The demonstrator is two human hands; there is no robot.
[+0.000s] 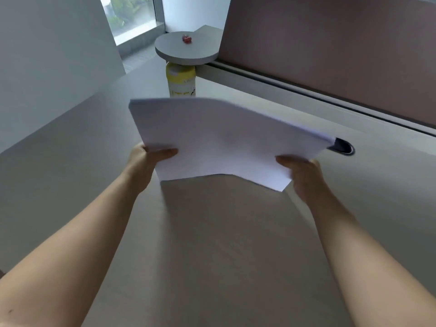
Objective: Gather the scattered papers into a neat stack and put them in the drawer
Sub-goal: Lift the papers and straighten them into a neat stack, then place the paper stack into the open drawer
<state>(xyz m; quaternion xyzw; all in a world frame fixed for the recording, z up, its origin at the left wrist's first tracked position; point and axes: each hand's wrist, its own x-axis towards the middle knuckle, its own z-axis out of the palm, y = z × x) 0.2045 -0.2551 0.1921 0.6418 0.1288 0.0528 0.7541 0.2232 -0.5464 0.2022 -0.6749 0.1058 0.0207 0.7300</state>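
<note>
Both hands hold a stack of white papers [219, 140] raised above the middle of the desk [224, 244]; the stack casts a shadow on the surface beneath its near edge, so it hangs clear of the wood. The left hand [151, 161] grasps the near-left corner, thumb [166, 153] lying flat on the top sheet and the other fingers hidden beneath; the right hand [304, 175] grasps the near-right side, thumb [286, 160] on top and the remaining fingers curled under the sheets. The sheets are not squared; the near edge shows two offset corners, one jutting toward the right hand, and the far-right corner fans slightly into separate layers. That far-right corner covers part of a dark oval cable grommet [344, 147] set in the desk near its far edge. Behind the papers, close to the far edge, stands a yellow bottle [181, 80]; a round grey table [186, 49] lies beyond it with a small red object [186, 38] on top. A brown partition [330, 43] runs along the far-right edge. No drawer is in view.
</note>
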